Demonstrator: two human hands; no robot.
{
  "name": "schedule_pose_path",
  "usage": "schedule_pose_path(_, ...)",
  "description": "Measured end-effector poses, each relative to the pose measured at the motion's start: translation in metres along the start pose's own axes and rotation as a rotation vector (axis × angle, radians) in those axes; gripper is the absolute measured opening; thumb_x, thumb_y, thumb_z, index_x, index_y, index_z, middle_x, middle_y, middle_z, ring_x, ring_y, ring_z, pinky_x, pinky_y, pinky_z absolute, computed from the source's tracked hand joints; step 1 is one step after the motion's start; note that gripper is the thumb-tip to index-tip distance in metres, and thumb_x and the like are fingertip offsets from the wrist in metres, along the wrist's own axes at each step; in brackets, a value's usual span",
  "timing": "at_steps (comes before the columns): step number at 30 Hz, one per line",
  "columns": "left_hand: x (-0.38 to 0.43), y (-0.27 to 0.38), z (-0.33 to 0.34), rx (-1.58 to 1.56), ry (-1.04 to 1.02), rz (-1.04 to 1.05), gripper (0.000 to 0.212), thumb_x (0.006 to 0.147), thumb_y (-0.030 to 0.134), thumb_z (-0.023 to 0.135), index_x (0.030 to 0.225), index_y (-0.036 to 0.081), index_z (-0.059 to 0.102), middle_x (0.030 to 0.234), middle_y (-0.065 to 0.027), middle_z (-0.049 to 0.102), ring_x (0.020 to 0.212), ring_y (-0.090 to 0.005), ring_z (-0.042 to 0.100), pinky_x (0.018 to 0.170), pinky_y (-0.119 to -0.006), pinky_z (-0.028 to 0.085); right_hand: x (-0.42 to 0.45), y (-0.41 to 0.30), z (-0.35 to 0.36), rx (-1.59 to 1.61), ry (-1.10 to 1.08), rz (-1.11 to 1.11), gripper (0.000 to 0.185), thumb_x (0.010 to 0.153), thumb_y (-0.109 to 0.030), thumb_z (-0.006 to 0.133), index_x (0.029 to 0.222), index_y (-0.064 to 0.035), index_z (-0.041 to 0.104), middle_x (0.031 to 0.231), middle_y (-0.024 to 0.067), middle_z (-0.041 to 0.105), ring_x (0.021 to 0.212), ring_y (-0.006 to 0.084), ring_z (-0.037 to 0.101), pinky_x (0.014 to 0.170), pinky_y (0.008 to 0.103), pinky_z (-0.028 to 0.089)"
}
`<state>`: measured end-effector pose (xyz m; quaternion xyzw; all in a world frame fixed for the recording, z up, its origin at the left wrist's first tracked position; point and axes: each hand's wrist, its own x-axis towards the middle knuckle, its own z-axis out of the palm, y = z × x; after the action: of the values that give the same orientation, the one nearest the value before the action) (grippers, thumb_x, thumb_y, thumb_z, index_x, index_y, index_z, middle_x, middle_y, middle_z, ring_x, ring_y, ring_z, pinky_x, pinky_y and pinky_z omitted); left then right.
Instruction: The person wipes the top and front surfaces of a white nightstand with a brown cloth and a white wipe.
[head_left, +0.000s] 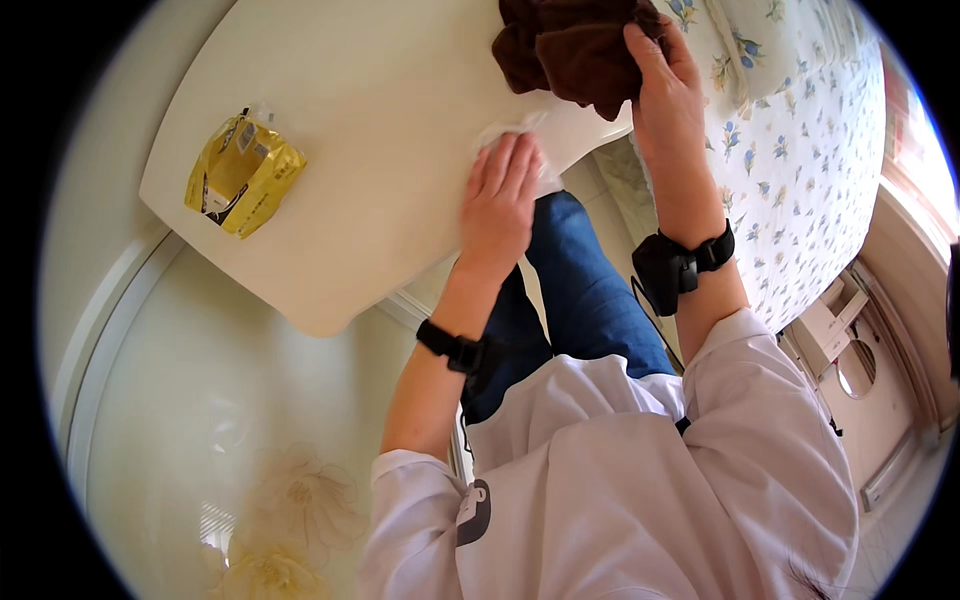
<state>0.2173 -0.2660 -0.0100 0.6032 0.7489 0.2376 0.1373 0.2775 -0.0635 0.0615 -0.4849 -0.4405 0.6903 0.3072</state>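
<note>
My left hand (501, 202) lies palm down, fingers together, pressing a thin white wipe or tissue (550, 180) against the white tabletop (375, 165) near its curved edge. Part of the wipe is hidden beneath the fingers. My right hand (667, 90) grips the side of a bunched dark brown cloth (574, 60) between thumb and fingers, over the table's far right part. The cloth runs out of the picture at the top. A yellow plastic packet (259, 187) with printing sits on the left part of the table, apart from both hands.
A bed with a blue-flowered white cover (787, 165) stands right of the table. A glossy panel with flower designs (300, 495) is at lower left, beside a pale frame (112, 337). White furniture (832, 315) stands at the far right. My legs are below the table edge.
</note>
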Motion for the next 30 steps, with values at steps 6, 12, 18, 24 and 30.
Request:
schedule_pose_path(6,-0.086,-0.043,-0.038,0.103,-0.044,-0.031,0.033,0.093,0.009,0.055,0.124,0.003,0.065,0.137,-0.0077,0.060,0.130,-0.0271,0.054,0.110,-0.042,0.041,0.002,0.028,-0.011,-0.169,-0.096,-0.047,0.025,0.101,-0.016,0.058,0.121,-0.0017,0.061,0.102,0.0002,0.067,0.087,0.0051,0.061,0.071,0.0201,0.049)
schedule_pose_path(12,-0.135,-0.065,-0.062,0.068,0.001,-0.102,0.029,0.089,0.006,0.067,0.117,0.001,0.068,0.129,-0.0073,0.065,0.123,-0.0278,0.058,0.102,-0.041,0.048,-0.004,0.039,0.006,-0.282,-0.071,-0.135,0.027,0.099,-0.016,0.062,0.122,-0.0018,0.061,0.102,-0.0008,0.066,0.088,0.0038,0.059,0.073,0.0191,0.048)
schedule_pose_path(18,-0.148,-0.057,-0.073,0.054,0.089,-0.218,0.031,0.079,-0.003,0.075,0.109,0.004,0.073,0.109,-0.0070,0.069,0.105,-0.0262,0.063,0.088,-0.036,0.053,-0.028,0.038,0.028,-0.962,-0.291,-0.706,0.033,0.079,-0.017,0.073,0.110,-0.0050,0.067,0.113,0.0100,0.064,0.107,0.0352,0.057,0.092,0.0417,0.048)
schedule_pose_path(24,-0.150,-0.054,-0.073,-0.055,0.128,-0.276,0.025,0.074,-0.009,0.069,0.096,0.003,0.070,0.096,-0.0074,0.065,0.093,-0.0277,0.063,0.080,-0.037,0.055,-0.053,0.046,0.045,-1.112,-0.277,-0.748,0.026,0.079,-0.011,0.070,0.105,-0.0139,0.070,0.119,0.0038,0.063,0.116,0.0278,0.056,0.105,0.0470,0.037)
schedule_pose_path(30,-0.143,-0.048,-0.080,-0.100,0.169,-0.462,0.035,0.071,-0.015,0.066,0.100,0.005,0.066,0.093,-0.0093,0.065,0.085,-0.0279,0.064,0.072,-0.038,0.055,-0.062,0.050,0.054,-1.113,-0.288,-0.868,0.026,0.078,-0.008,0.068,0.104,-0.0147,0.070,0.121,0.0031,0.063,0.120,0.0260,0.055,0.107,0.0490,0.036)
